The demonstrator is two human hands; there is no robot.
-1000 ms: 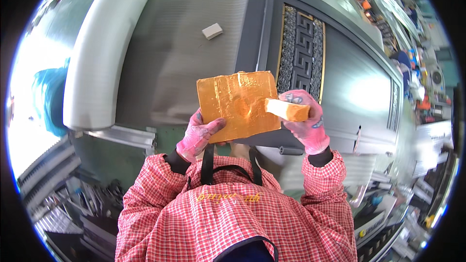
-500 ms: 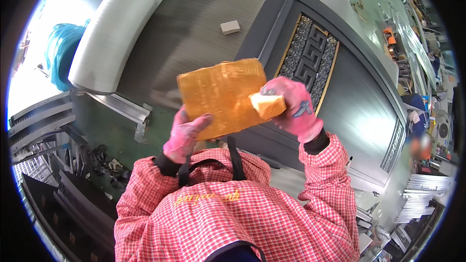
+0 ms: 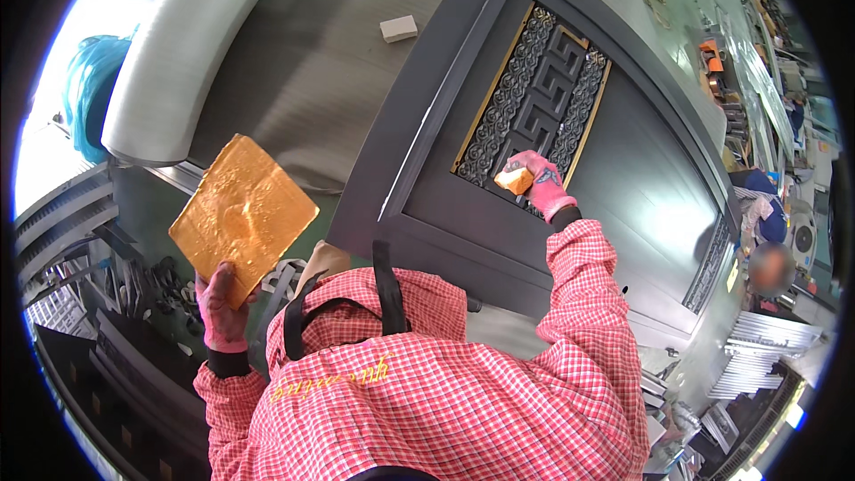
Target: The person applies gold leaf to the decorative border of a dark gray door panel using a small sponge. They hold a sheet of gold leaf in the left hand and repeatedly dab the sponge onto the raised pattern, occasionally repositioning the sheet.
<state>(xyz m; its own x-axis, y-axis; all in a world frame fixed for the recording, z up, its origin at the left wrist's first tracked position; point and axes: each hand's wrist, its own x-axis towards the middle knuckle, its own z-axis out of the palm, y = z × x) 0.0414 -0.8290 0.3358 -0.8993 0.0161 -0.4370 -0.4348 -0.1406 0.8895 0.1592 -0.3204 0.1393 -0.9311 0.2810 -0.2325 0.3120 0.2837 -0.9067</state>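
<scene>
"Read me the head camera, hands first."

"It is my only view. At eight o'clock my left hand (image 3: 221, 312), in a stained pink glove, grasps the lower corner of a flat square board with a wrinkled gold surface (image 3: 245, 214), which sits tilted at nine o'clock. Between two and three o'clock my right hand (image 3: 540, 180), also pink-gloved, is closed round a small orange-gold, sponge-like block (image 3: 514, 181). That block is at the near end of a black key-pattern inlay (image 3: 545, 89) in a dark grey, door-like panel (image 3: 632, 160). I cannot tell whether it touches or hangs just above."

"How would you do this part well?"

"My judgement: lay the coated face flat on the raised pattern, press lightly and evenly, and avoid smearing the plain grey surface. I'd hold the gold board clear of the panel."

"And the counts?"

"Two hands, one board, one sponge-like block. One panel; on its inlay, two rosette bands (image 3: 506, 116) and two long gold edging strips (image 3: 591, 120). One white rectangular block (image 3: 398, 28) near twelve, on one grey sheet (image 3: 303, 62). One pale, thick roll (image 3: 196, 53) at ten; one blue plastic bundle (image 3: 89, 93) between nine and ten. One co-worker (image 3: 757, 200) at three, far off."
</scene>
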